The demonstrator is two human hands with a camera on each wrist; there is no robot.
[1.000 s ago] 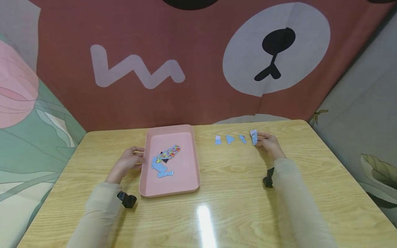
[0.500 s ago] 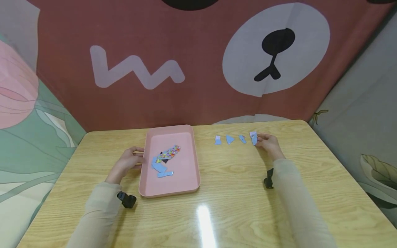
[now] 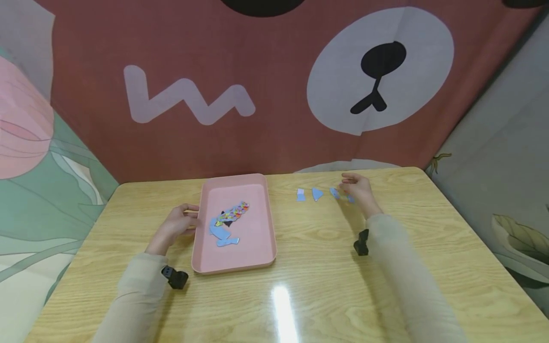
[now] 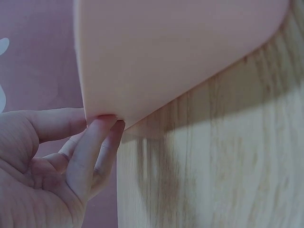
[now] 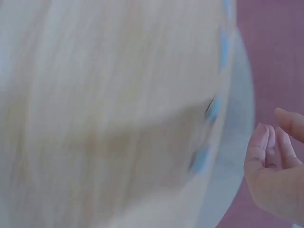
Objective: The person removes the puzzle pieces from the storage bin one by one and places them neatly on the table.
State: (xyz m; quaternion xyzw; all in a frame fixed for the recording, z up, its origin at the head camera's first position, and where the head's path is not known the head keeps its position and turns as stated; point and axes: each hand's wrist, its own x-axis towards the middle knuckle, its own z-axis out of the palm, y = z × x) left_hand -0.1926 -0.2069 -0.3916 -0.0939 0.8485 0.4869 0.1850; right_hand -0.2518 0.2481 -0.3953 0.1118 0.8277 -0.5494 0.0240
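Note:
My left hand (image 3: 177, 221) rests against the left side of the pink tray (image 3: 261, 224). In the left wrist view its fingertips touch the tray's outer wall (image 4: 166, 47). My right hand (image 3: 359, 190) hovers over the right end of a row of flat light-blue cut-out pieces, fingers loosely bent with nothing seen between them. Under it, the end piece (image 3: 350, 198) is partly hidden. Leftward lie a slim piece with a dark mark (image 3: 334, 193), a triangular piece (image 3: 317, 194) and a blue-and-pale square piece (image 3: 300, 195).
Inside the tray lie a multicoloured scaly strip (image 3: 235, 212), dark bits and blue pieces (image 3: 227, 242). The wooden table (image 3: 317, 267) ends at a fabric backdrop (image 3: 274, 143) with printed shapes. Each wrist wears a small black camera (image 3: 361, 242).
My right hand has let go of the end piece, lifted off it and shifted left above the row. My left hand stays at the tray. The head view tilts slightly.

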